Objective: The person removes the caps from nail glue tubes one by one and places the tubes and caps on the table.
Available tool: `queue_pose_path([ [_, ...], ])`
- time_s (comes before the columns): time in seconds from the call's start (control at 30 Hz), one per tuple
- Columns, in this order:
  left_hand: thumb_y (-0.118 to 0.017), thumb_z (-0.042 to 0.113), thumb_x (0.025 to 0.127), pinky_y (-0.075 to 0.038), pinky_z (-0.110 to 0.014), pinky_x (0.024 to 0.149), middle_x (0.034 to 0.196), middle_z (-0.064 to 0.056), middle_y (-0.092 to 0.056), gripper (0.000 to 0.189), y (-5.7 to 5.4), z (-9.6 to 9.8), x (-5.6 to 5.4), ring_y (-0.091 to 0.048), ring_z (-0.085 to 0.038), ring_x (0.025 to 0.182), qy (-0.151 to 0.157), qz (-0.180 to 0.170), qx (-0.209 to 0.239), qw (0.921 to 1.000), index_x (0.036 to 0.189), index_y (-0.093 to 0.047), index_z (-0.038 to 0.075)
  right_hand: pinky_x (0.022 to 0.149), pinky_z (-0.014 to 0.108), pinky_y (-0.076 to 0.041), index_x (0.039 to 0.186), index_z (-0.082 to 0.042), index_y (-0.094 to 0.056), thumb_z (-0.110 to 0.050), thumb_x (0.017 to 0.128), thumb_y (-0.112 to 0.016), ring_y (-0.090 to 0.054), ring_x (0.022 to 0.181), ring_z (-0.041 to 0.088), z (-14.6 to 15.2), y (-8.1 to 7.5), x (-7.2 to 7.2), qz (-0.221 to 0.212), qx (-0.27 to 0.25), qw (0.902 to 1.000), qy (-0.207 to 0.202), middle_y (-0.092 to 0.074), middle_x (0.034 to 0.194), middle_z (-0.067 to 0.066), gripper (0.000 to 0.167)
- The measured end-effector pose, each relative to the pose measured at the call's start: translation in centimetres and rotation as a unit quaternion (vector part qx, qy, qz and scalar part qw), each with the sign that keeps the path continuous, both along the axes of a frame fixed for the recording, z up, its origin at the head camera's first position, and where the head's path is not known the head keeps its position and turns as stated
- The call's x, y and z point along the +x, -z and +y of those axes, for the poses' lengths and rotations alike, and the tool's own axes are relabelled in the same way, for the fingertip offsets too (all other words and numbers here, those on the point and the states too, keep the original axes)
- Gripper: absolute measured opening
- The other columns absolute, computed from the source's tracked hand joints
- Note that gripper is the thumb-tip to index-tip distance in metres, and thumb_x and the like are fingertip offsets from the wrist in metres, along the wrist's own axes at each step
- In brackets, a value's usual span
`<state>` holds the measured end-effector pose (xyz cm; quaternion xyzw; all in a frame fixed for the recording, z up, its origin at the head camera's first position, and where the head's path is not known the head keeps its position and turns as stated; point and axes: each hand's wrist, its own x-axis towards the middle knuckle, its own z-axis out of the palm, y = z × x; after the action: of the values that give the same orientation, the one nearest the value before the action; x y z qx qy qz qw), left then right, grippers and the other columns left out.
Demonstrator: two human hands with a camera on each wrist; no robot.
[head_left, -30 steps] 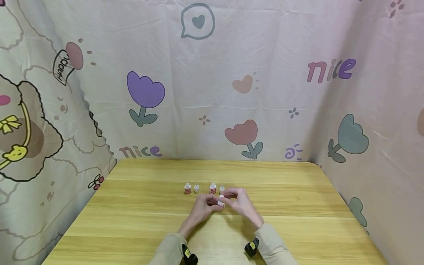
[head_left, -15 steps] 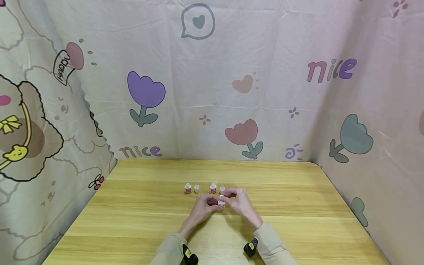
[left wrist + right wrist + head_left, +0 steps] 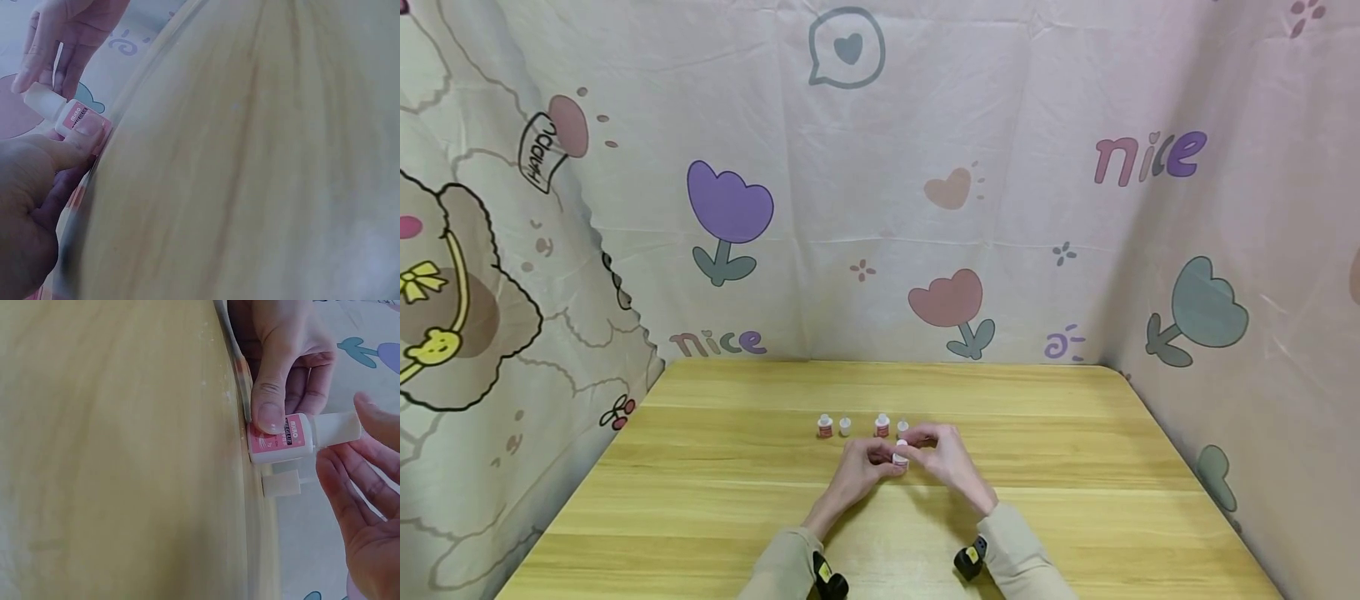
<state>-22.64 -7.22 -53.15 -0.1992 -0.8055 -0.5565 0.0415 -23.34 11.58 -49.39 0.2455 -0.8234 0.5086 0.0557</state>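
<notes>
Both hands are on one small nail glue bottle (image 3: 292, 442), white with a pink label, at the middle of the table. My left hand (image 3: 856, 472) grips its body, thumb across the label. At the top, my right hand (image 3: 951, 463) pinches the white cap (image 3: 337, 429) between thumb and fingers. The cap sits on the bottle's neck; how tightly cannot be told. Just beyond the right fingers stands a loose white cap (image 3: 281, 484) with a thin stem pointing up.
Behind the hands, two more small bottles stand upright, a left one (image 3: 825, 427) and a right one (image 3: 882, 427). Between them is another stemmed white cap (image 3: 846, 427). A printed cloth (image 3: 850, 208) hangs beyond the wooden table's (image 3: 745, 500) far edge.
</notes>
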Motion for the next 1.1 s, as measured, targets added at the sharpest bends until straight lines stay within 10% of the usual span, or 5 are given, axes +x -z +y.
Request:
queue_pose_path([
  [0.2, -0.084, 0.009, 0.080, -0.055, -0.018, 0.068, 0.087, -0.012, -0.078, 0.014, 0.00, -0.02, -0.07, -0.070, -0.006, 0.073, -0.001, -0.003, 0.001, 1.0000, 0.092, -0.077, 0.005, 0.072, 0.019, -0.057, 0.090, -0.006, -0.077, -0.012, 0.082, -0.083, -0.069, 0.077, 0.005, -0.05, -0.21, 0.06, 0.005, -0.001, 0.9999, 0.015, -0.078, 0.086, 0.008, 0.012],
  [0.63, -0.084, 0.007, 0.079, -0.056, -0.018, 0.068, 0.086, -0.012, -0.078, 0.013, -0.04, 0.04, 0.04, -0.071, -0.006, 0.073, -0.002, 0.005, 0.002, 1.0000, 0.090, -0.077, 0.005, 0.084, 0.023, -0.059, 0.102, 0.004, -0.075, -0.007, 0.089, -0.075, -0.074, 0.092, 0.028, 0.23, 0.05, -0.06, 0.000, 0.003, 0.9996, -0.028, -0.076, 0.100, 0.017, 0.018],
  [1.1, -0.084, 0.009, 0.079, -0.055, -0.018, 0.069, 0.086, -0.011, -0.078, 0.014, 0.02, 0.09, 0.04, -0.070, -0.008, 0.074, -0.005, -0.004, 0.001, 1.0000, 0.091, -0.078, 0.007, 0.074, 0.021, -0.058, 0.091, -0.005, -0.075, -0.009, 0.084, -0.081, -0.067, 0.075, 0.003, 0.21, -0.28, 0.05, 0.011, -0.004, 0.9999, -0.006, -0.076, 0.084, 0.010, 0.010],
])
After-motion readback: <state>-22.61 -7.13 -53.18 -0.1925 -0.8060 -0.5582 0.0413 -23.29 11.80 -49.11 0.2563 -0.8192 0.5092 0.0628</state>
